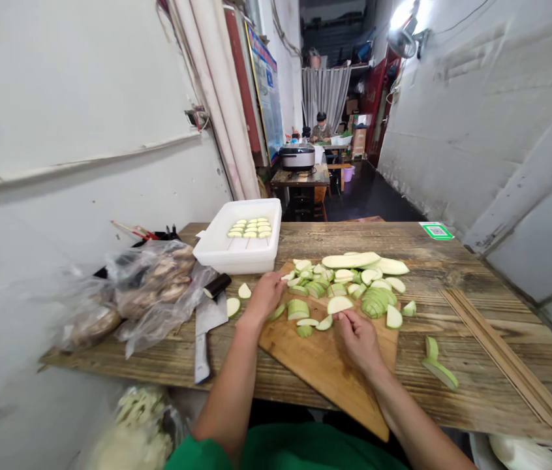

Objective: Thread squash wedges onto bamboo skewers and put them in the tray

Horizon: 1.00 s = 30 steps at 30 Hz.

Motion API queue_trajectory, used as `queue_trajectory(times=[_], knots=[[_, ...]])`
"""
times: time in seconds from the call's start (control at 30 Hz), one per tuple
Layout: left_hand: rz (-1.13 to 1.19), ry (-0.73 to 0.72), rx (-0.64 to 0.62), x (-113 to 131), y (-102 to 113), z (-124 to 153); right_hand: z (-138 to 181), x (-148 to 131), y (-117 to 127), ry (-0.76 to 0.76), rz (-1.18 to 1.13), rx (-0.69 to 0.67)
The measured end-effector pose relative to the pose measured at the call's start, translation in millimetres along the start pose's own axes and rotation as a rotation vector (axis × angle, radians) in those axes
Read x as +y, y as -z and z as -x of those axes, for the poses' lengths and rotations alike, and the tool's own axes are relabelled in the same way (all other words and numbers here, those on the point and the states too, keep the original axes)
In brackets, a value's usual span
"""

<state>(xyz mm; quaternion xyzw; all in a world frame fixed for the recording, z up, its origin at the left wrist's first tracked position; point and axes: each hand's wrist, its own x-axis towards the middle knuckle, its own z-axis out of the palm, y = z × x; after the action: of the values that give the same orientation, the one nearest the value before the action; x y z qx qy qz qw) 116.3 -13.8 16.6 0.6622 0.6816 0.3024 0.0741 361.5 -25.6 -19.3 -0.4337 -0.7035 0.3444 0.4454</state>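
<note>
My right hand (358,336) pinches a half-round pale slice with a green rim (339,304), which looks like peeled eggplant, above the wooden cutting board (325,365). At the board's left edge, the fingers of my left hand (267,295) are closed at another pale slice (288,277). Whether a skewer is in either hand is too small to tell. Many cut slices (315,288) are heaped across the back of the board, with long pale pieces (352,260) behind them. A cleaver (202,346) lies left of my left forearm.
A white plastic tub (237,262) holds rows of skewered slices. Plastic bags of brownish food (158,281) and a dark-skinned vegetable end (217,286) are at left. Thin bamboo skewers (501,356) lie at right, near loose green pieces (440,372). Another person (322,129) sits far back.
</note>
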Motion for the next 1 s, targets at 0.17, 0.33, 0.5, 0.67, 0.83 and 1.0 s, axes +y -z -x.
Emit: queue_trajectory(times=[0.17,0.33,0.5,0.67,0.83,1.0], knots=[[-0.122,0.031,-0.108,-5.3,22.8,22.1,-0.3,0.5,-0.4,0.002,0.000,-0.013],[-0.273,-0.019,-0.295,4.0,26.0,40.7,-1.3,0.2,-0.7,0.009,0.024,-0.017],[-0.327,0.012,-0.299,24.6,16.3,48.2,-1.1,0.7,0.0,0.004,0.028,-0.025],[-0.253,0.076,-0.284,33.5,12.2,52.1,-1.4,1.5,0.9,0.000,0.031,-0.031],[0.028,0.169,-0.225,16.9,7.3,45.1,-1.6,2.2,-0.2,-0.001,0.009,-0.035],[0.569,0.435,-0.146,4.2,0.5,31.9,-1.1,2.0,-0.6,0.015,-0.001,-0.026]])
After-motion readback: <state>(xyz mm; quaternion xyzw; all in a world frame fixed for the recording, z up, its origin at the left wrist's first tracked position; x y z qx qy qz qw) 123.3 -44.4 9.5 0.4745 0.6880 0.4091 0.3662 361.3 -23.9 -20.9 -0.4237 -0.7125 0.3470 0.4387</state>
